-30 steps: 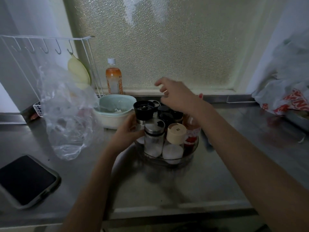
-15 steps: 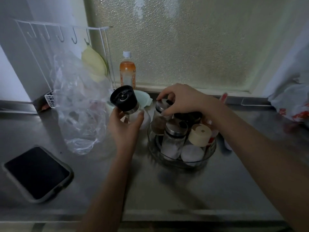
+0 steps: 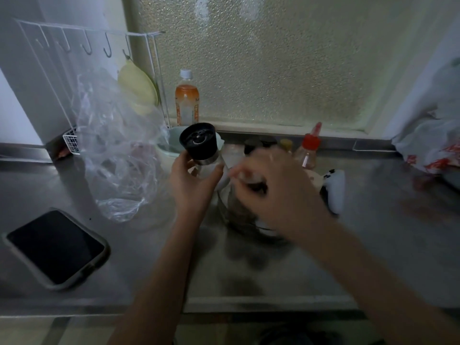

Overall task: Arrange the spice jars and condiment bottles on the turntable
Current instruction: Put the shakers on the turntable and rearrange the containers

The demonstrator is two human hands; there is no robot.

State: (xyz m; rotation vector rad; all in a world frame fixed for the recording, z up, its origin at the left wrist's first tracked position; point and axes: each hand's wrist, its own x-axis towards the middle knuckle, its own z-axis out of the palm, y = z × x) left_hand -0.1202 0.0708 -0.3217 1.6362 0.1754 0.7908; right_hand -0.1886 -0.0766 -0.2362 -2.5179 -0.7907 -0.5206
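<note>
My left hand (image 3: 193, 181) grips a glass grinder jar with a black cap (image 3: 199, 143), tilted and lifted just left of the clear round turntable (image 3: 225, 207). My right hand (image 3: 276, 192) is blurred above the turntable, its fingers curled around a pale spice jar (image 3: 245, 175), and it hides most of the jars there. Behind it, dark lids (image 3: 252, 145), a yellowish lid (image 3: 286, 144) and a red-capped bottle (image 3: 310, 151) stick out.
A phone (image 3: 54, 245) lies at front left. A crumpled clear plastic bag (image 3: 117, 165), a teal bowl (image 3: 168, 143), an orange drink bottle (image 3: 187, 100) and a white wire rack (image 3: 87, 46) stand at back left. A white object (image 3: 336, 188) lies right of the turntable, and a printed bag (image 3: 433, 148) at far right.
My left hand lifted the black-capped grinder jar off the turntable and holds it to the left. My right hand came down among the jars and now moves quickly over the turntable.
</note>
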